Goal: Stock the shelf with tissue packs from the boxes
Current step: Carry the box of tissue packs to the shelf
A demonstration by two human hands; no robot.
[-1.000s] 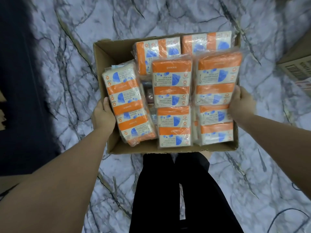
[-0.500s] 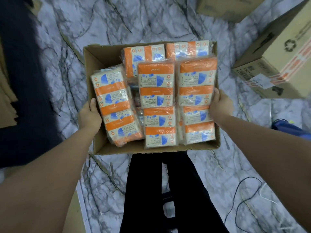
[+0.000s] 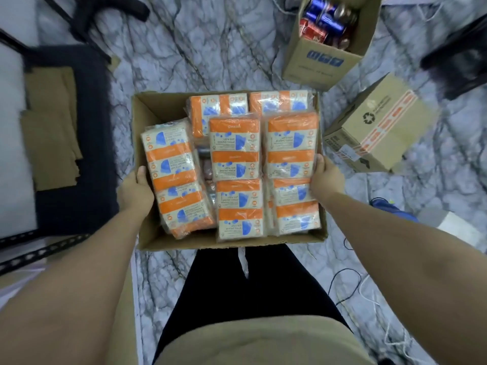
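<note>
Tissue packs (image 3: 238, 159) stayed in the box (image 3: 147, 106), both hands (image 3: 135, 189) (image 3: 325, 177) still gripping its sides; a can-filled carton (image 3: 326, 61) came into view.

One head-worn view looks steeply down, close above the box (image 3: 147, 111) and floor (image 3: 210, 48)

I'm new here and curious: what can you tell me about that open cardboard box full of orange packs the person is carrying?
The open brown cardboard box has no lid or flaps showing. It is held level above the grey marbled floor, the left hand gripping its left wall and the right hand its right wall. Orange-and-white plastic-wrapped tissue packs nearly fill it, leaving its far left corner bare.
</note>
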